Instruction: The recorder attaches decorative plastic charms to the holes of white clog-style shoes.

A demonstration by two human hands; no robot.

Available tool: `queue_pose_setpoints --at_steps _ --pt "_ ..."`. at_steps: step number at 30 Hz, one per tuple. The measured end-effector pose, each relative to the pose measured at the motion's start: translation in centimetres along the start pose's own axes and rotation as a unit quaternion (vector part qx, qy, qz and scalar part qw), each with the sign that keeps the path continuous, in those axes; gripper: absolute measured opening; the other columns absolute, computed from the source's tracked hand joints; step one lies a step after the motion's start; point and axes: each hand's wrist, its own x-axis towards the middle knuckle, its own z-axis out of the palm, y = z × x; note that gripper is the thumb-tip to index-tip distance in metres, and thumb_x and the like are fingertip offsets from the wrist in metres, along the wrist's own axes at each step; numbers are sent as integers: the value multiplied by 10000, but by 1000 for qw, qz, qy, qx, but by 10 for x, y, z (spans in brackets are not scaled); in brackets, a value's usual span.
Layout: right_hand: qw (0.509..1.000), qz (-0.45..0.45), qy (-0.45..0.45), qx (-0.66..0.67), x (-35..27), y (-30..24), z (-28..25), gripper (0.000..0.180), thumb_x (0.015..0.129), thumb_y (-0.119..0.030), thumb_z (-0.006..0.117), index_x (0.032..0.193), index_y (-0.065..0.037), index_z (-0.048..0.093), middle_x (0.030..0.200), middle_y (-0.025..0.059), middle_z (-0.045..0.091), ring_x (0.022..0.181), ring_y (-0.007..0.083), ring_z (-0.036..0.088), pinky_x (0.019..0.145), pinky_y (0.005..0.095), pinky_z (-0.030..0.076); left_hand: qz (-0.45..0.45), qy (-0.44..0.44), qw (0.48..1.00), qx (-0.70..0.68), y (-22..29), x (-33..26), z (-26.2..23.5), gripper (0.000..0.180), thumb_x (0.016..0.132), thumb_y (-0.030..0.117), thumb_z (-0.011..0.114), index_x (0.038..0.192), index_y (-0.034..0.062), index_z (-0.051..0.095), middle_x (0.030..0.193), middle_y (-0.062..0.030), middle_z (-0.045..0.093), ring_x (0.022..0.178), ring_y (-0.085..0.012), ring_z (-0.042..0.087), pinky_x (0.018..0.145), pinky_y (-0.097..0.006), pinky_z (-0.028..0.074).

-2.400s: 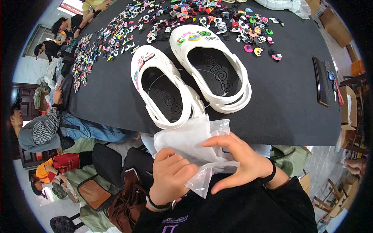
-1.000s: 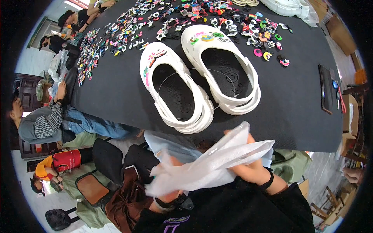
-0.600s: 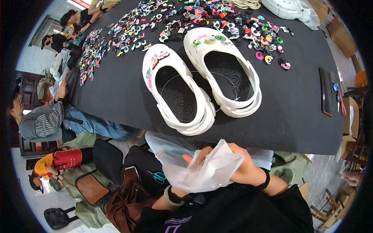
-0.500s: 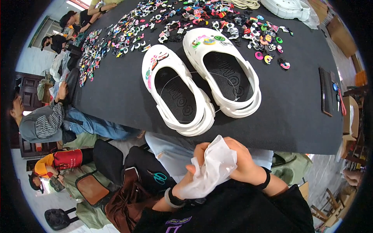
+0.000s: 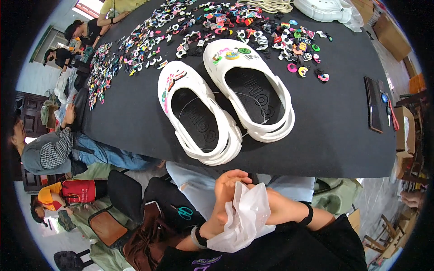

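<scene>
Close to my body, below the table's near edge, a crumpled, thin white sheet (image 5: 247, 216) sits between my hands. It looks slightly see-through, and I cannot make out whether it is tissue or plastic. My left hand (image 5: 227, 192) has its fingers curled over the top of the sheet. My right hand (image 5: 281, 207) closes on it from the other side, most of its fingers hidden behind the folds. Just beyond lie two white clogs, a left one (image 5: 228, 141) and a right one (image 5: 285, 108), with colourful charms on their toes and a thin clear loop linking them.
Loose shoe charms (image 5: 217, 22) cover the far part of the black table (image 5: 334, 149). Another white clog (image 5: 323, 10) and cord (image 5: 271, 5) lie at the back. A dark flat case (image 5: 374, 104) and red-handled scissors (image 5: 393, 118) rest right. Teal scissors (image 5: 184, 212) lie on a black chair. People sit left.
My hands and the sheet have shifted a little lower. The left fingers now stand higher over the sheet, and its folds have changed. The clogs appear slightly lower and further left as the view moved.
</scene>
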Motion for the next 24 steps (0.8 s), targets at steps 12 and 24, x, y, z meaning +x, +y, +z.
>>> queue_pose_setpoints --at_steps 12,24 --pt "909 -135 392 -35 -12 19 -33 295 707 -204 781 822 -59 551 772 97 593 757 196 587 704 357 477 257 11 955 150 49 -2 -3 621 886 452 518 1294 -3 405 1237 -257 437 1143 -331 459 977 -425 347" --pt "973 -173 122 -95 -1 -5 14 473 700 -229 767 1047 18 562 837 169 635 781 343 636 636 374 499 193 -29 980 25 24 -6 3 573 723 467 743 1002 31 499 936 -125 524 851 -237 525 745 -356 420"
